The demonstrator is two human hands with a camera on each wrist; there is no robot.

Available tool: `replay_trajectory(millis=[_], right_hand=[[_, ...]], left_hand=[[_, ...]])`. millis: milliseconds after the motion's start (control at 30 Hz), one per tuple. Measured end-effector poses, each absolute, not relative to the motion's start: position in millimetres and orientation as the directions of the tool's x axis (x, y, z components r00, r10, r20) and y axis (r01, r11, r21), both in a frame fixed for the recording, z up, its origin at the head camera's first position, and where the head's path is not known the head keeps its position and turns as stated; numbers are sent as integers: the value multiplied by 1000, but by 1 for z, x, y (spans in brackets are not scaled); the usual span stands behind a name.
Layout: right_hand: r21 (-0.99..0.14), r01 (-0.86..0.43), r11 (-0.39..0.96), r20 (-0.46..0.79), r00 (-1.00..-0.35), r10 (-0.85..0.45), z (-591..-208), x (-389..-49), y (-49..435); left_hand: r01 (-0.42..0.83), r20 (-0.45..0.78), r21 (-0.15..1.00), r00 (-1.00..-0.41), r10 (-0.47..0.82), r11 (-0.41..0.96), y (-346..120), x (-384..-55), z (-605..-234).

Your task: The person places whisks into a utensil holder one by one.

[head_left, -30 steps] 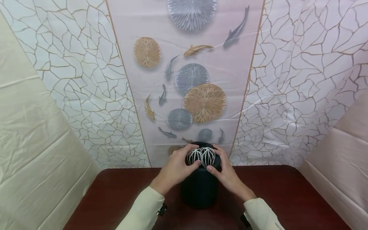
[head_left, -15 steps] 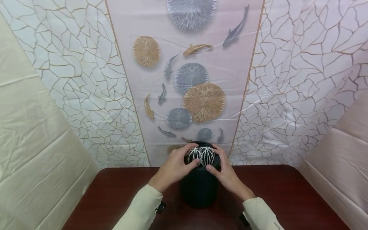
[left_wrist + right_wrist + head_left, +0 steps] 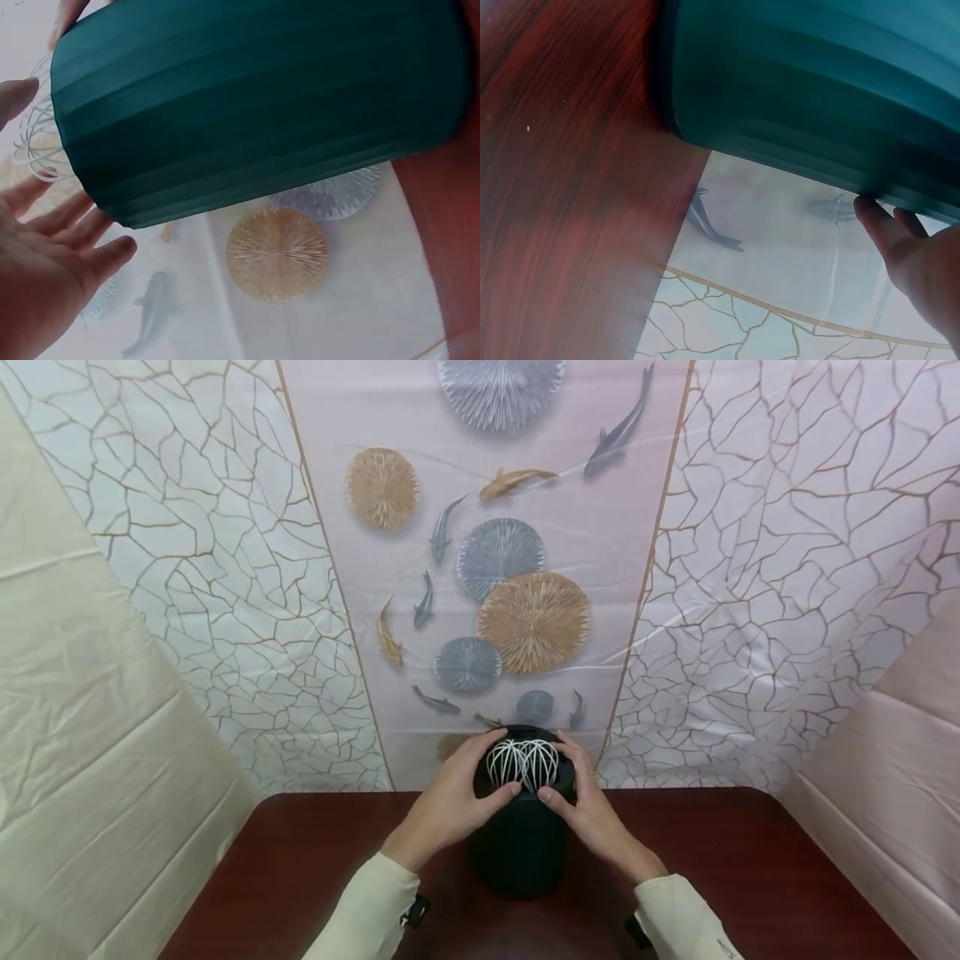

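Two whisks [image 3: 540, 764] with white wire loops stand side by side, loops up, in a dark green ribbed canister [image 3: 520, 847]. Their lower parts are hidden inside it. My left hand [image 3: 453, 789] spreads around the left whisk, thumb near the front rim and fingers reaching to the back rim. In the left wrist view, its fingers [image 3: 64, 217] extend loosely beside the wire loops. On the other side, my right hand [image 3: 596, 810] curves around the right whisk and rim, fingers and thumb apart. Its lower fingers [image 3: 877, 225] lie by the canister's side in the right wrist view.
The canister stands on a dark red wooden table [image 3: 330, 852] toward its back edge. Behind rises a hanging cloth [image 3: 487, 610] printed with fish and round shapes. Pale cloth panels [image 3: 90, 735] flank the table.
My left hand has loosened, its fingers and thumb spreading slightly away from the left whisk. The right hand, whisks and canister stay nearly in place. The head view tilts slightly.
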State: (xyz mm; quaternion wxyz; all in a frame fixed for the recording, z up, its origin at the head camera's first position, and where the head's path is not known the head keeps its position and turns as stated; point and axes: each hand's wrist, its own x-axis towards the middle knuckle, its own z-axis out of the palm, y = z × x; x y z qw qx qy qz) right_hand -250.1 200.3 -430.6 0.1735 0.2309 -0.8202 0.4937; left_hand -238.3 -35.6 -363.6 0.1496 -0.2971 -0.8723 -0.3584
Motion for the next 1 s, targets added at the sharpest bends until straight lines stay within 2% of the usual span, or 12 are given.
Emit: replay_trajectory(millis=[300,500,1000], right_hand=[[-776,-541,326,508,-841,-187,-435,-247,186],[-784,-526,329,496,-850,-176,-440,-241,182],[-790,-493,365,461,-870,-176,-439,-237,180]], left_hand=[[500,496,701,-854,156,508,-52,-237,-402],[456,444,755,-884,144,471,-54,-234,-425],[412,416,780,-904,101,470,-50,-224,-428]])
